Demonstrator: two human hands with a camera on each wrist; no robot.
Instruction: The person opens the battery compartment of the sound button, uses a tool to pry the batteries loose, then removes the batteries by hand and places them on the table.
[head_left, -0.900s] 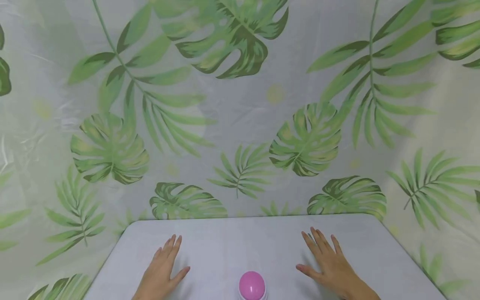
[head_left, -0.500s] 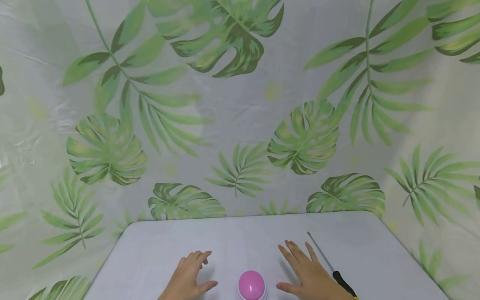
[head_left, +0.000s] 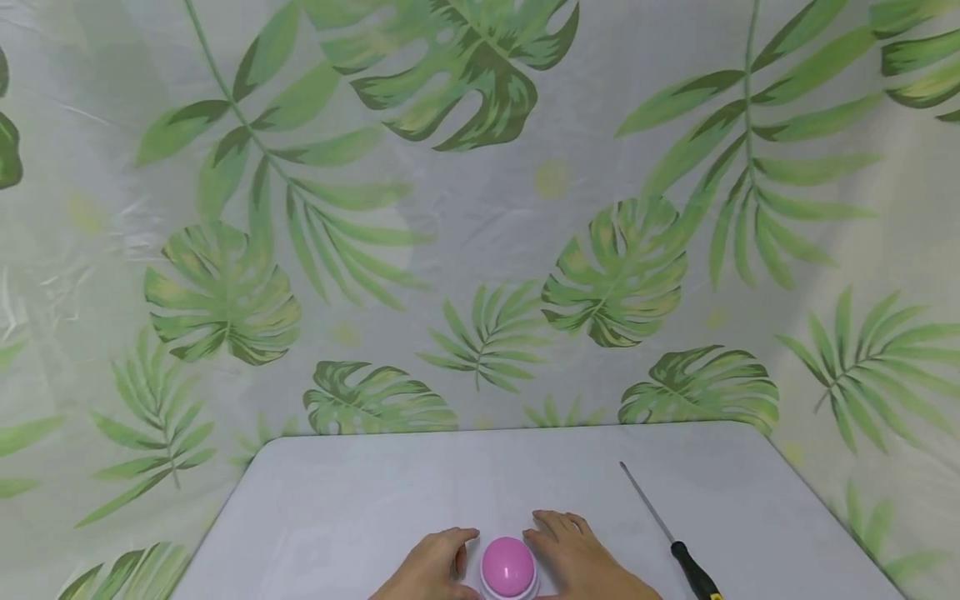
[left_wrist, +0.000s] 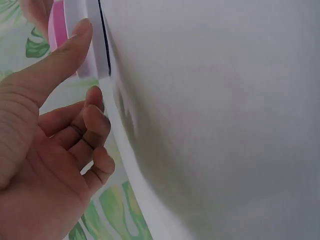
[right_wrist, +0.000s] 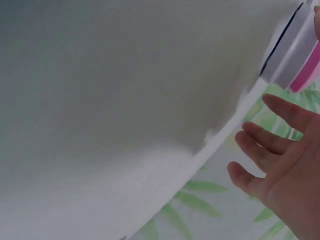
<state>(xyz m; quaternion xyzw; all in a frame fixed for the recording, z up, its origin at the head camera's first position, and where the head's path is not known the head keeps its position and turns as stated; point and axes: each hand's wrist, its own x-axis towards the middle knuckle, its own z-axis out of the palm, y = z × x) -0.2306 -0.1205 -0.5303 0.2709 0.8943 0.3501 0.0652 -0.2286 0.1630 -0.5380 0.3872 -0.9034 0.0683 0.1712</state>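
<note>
A round white object with a glossy pink dome point(head_left: 508, 567) stands on the table at the bottom middle of the head view. Its kind is not clear. To its left is my left hand point(head_left: 431, 567), fingers loosely bent and apart from it. The left wrist view has my thumb point(left_wrist: 75, 45) in front of the white side point(left_wrist: 92, 40); whether it touches is unclear. From the right my right hand point(head_left: 573, 558) comes close, its fingers spread and relaxed. In the right wrist view those fingers point(right_wrist: 255, 150) lie short of the white base point(right_wrist: 287, 50).
A screwdriver point(head_left: 696, 571) with a black handle and yellow end lies on the right of the white table point(head_left: 360, 483). Behind the table's far edge hangs a leaf-patterned sheet point(head_left: 480, 225).
Both hands have moved inward from the two sides of the table to the pink-domed object. The screwdriver, earlier covered by my right hand, now shows in full length down to its handle.
</note>
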